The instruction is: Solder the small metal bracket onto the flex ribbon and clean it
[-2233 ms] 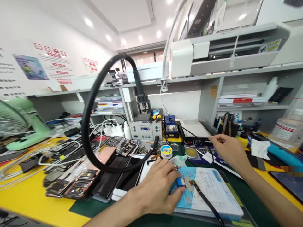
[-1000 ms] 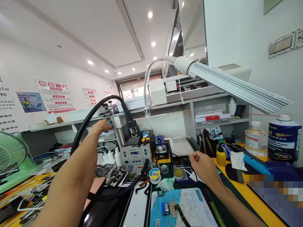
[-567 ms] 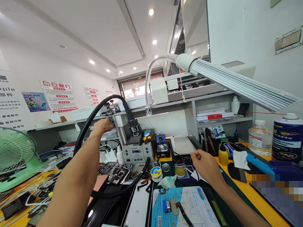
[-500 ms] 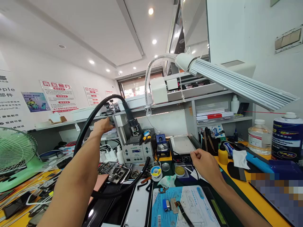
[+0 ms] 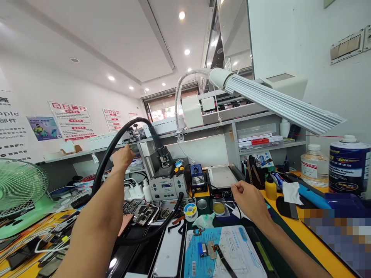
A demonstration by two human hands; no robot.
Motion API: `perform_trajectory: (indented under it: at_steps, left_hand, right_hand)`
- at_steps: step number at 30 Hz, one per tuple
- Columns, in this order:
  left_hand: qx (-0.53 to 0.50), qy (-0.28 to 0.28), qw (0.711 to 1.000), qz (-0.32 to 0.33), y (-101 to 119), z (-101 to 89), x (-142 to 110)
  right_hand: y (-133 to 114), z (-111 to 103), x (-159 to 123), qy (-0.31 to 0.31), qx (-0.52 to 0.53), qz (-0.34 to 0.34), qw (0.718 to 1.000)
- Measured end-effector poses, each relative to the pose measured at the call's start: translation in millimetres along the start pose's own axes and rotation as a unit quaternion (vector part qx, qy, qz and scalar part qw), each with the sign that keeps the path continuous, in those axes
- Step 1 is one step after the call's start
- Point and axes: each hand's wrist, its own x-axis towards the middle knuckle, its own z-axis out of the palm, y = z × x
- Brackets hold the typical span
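Note:
My left hand (image 5: pixel 123 158) is raised at the far side of the bench, beside a black hot-air hose (image 5: pixel 116 154) and just below a small black clamp holder (image 5: pixel 133 134) on the shelf. Its fingertips are partly hidden. My right hand (image 5: pixel 248 202) hangs with curled fingers over the front of a hot plate station (image 5: pixel 222 179), close to a tin of solder paste (image 5: pixel 218 208). Nothing shows in it. Nearer me lies a blue printed repair mat (image 5: pixel 223 247) with a small metal part (image 5: pixel 203 249) and a black strip (image 5: pixel 224 258) on it.
A hot-air rework station (image 5: pixel 166 185) stands behind several phone boards (image 5: pixel 142 214), with a solder wire spool (image 5: pixel 190 209) in front. A long white lamp (image 5: pixel 275 98) reaches over the bench. A green fan (image 5: pixel 20 189) stands at left, bottles at right.
My left hand has left the mat and risen to the shelf at the back. My right hand has drawn slightly nearer me, and the view has tilted up, bringing the lamp and ceiling in.

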Motion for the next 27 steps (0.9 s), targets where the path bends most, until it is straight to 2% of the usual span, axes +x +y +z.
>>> perform_trajectory:
  at_steps: [5, 7, 8, 10, 12, 14, 17, 20, 22, 25, 27]
  left_hand:
    - [-0.107, 0.09, 0.987, -0.083, 27.1, -15.7, -42.7]
    - [-0.17, 0.094, 0.976, -0.097, 45.9, -21.0, -63.2]
    - [-0.207, 0.078, 0.971, -0.093, 55.8, -22.9, -75.2]
    - [-0.289, 0.001, 0.955, -0.064, 73.6, -25.4, -105.2]
    - [-0.374, -0.116, 0.92, -0.007, 85.5, -26.8, -144.2]
    - [-0.445, -0.224, 0.866, 0.05, 90.3, -28.5, -188.8]
    - [-0.52, -0.338, 0.776, 0.116, 88.3, -32.5, -248.8]
    - [-0.562, -0.401, 0.708, 0.147, 85.3, -33.6, -283.1]
    - [-0.577, -0.424, 0.681, 0.153, 85.0, -30.5, -292.2]
    - [-0.581, -0.449, 0.662, 0.151, 83.9, -22.3, -296.1]
    - [-0.576, -0.46, 0.66, 0.145, 81.4, -17.5, -297.4]
  right_hand:
    - [-3.5, -2.3, -1.8, 0.002, 0.024, 0.002, 1.0]
    - [-5.5, -4.3, -2.7, 0.004, 0.04, 0.004, 0.999]
    - [-6.6, -5.4, -3.1, 0.006, 0.049, 0.005, 0.999]
    - [-9.5, -7.7, -3.6, 0.01, 0.071, 0.01, 0.997]
    - [-13.3, -9.9, -4.2, 0.009, 0.104, 0.016, 0.994]
    - [-18.4, -12.6, -5.4, -0.007, 0.15, 0.024, 0.988]
    - [-28.0, -19.0, -9.5, -0.078, 0.244, 0.045, 0.966]
    - [-39.0, -28.6, -15.9, -0.174, 0.331, 0.047, 0.926]
    - [-45.3, -34.5, -20.4, -0.239, 0.367, 0.04, 0.898]
    - [-50.0, -37.7, -25.2, -0.312, 0.387, 0.034, 0.867]
    - [-49.9, -35.4, -26.7, -0.343, 0.379, 0.034, 0.858]
